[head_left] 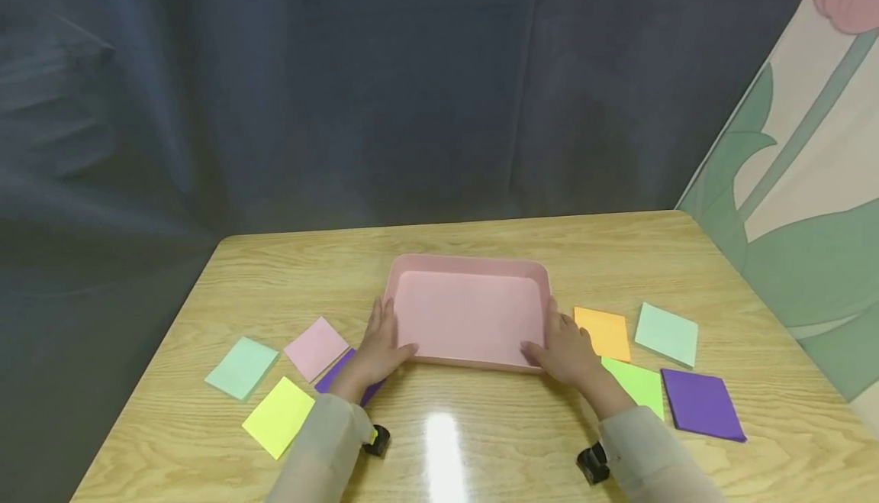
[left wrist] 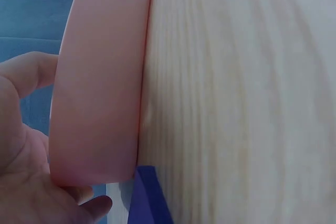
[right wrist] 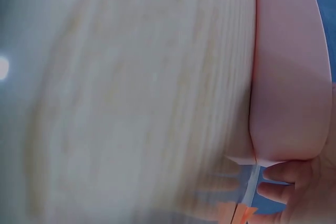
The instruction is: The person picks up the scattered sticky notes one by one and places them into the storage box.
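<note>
A shallow pink rectangular tray sits on the wooden table between both hands, with nothing inside it. My left hand holds its near left corner, the thumb at the front rim and the fingers along the left side. At the near right corner my right hand grips it the same way. In the left wrist view the tray's front wall stands against the tabletop, with the thumb hooked over the rim. The right wrist view shows the fingers around the tray's end.
Left of the tray lie square paper pads: mint, pink, yellow and purple, the last partly under the left hand. On the right are orange, mint, green and purple pads. A dark curtain hangs behind the table.
</note>
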`<action>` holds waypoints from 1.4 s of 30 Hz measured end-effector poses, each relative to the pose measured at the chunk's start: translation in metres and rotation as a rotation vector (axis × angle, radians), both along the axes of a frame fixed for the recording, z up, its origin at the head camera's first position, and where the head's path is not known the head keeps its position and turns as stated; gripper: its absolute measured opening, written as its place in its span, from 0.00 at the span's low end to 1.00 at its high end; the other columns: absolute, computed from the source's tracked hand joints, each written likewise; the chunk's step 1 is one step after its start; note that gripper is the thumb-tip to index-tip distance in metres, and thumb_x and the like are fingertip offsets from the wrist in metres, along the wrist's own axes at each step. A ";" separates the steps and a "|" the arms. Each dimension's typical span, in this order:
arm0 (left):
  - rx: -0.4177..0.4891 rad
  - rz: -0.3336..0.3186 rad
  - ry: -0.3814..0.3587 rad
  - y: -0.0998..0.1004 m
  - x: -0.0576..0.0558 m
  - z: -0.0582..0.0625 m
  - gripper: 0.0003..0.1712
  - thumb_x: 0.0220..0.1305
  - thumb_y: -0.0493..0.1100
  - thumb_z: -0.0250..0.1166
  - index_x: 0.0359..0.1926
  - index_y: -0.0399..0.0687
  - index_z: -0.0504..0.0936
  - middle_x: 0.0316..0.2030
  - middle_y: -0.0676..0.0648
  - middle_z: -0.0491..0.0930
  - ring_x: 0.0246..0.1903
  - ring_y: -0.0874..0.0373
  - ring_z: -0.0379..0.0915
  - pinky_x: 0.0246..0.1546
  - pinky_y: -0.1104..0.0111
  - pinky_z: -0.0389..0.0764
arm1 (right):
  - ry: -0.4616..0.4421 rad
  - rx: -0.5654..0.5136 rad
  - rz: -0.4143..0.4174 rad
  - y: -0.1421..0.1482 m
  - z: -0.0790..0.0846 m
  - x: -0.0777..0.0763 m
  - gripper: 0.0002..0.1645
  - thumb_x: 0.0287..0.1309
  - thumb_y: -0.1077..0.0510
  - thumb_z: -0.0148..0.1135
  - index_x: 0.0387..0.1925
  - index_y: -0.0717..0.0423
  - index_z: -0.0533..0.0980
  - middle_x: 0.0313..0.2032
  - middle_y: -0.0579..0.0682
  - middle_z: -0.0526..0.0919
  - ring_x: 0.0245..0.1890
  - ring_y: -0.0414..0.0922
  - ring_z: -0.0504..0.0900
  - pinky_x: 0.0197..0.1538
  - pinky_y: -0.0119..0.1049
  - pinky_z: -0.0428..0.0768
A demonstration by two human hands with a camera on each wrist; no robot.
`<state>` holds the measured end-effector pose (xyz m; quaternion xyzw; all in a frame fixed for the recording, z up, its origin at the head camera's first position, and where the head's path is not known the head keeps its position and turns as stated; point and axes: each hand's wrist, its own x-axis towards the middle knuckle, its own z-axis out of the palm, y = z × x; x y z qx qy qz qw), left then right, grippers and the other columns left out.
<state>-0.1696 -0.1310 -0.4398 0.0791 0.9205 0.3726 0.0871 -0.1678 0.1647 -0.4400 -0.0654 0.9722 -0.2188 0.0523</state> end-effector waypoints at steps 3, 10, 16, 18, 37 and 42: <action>-0.020 -0.002 0.016 0.001 0.004 -0.001 0.50 0.52 0.50 0.58 0.64 0.36 0.37 0.63 0.36 0.25 0.61 0.42 0.25 0.56 0.48 0.43 | 0.000 0.020 0.007 -0.001 0.000 0.001 0.54 0.50 0.47 0.56 0.60 0.75 0.37 0.55 0.72 0.59 0.56 0.64 0.54 0.52 0.62 0.51; -0.062 0.003 0.022 0.002 0.016 -0.001 0.45 0.54 0.51 0.56 0.65 0.36 0.42 0.63 0.37 0.24 0.62 0.44 0.23 0.56 0.48 0.43 | 0.025 0.022 0.026 -0.001 0.000 0.007 0.54 0.47 0.48 0.57 0.60 0.75 0.39 0.54 0.72 0.60 0.55 0.64 0.56 0.51 0.64 0.52; -0.074 0.004 0.012 0.007 0.030 -0.002 0.43 0.56 0.52 0.54 0.65 0.38 0.45 0.63 0.37 0.23 0.61 0.42 0.26 0.55 0.47 0.46 | 0.036 0.015 0.030 0.003 -0.001 0.017 0.54 0.46 0.48 0.59 0.60 0.74 0.39 0.54 0.72 0.61 0.55 0.64 0.56 0.50 0.65 0.50; -0.079 0.004 0.014 0.008 0.035 -0.003 0.42 0.56 0.52 0.54 0.64 0.38 0.46 0.63 0.37 0.23 0.61 0.39 0.29 0.54 0.46 0.48 | 0.040 0.009 0.032 0.005 -0.002 0.020 0.54 0.46 0.49 0.59 0.61 0.73 0.39 0.54 0.71 0.61 0.55 0.63 0.55 0.50 0.65 0.49; -0.066 0.091 0.028 0.019 0.084 -0.003 0.38 0.55 0.50 0.56 0.62 0.38 0.55 0.63 0.37 0.25 0.58 0.31 0.36 0.51 0.41 0.49 | 0.111 0.039 0.095 0.010 0.000 0.053 0.56 0.42 0.49 0.62 0.60 0.75 0.42 0.53 0.72 0.62 0.53 0.65 0.59 0.47 0.63 0.57; -0.089 0.081 0.089 0.023 0.099 -0.006 0.35 0.55 0.50 0.56 0.59 0.34 0.60 0.63 0.33 0.28 0.58 0.31 0.37 0.52 0.42 0.50 | 0.092 0.034 0.090 0.014 -0.002 0.063 0.56 0.42 0.49 0.62 0.60 0.75 0.43 0.53 0.72 0.61 0.52 0.64 0.60 0.46 0.62 0.58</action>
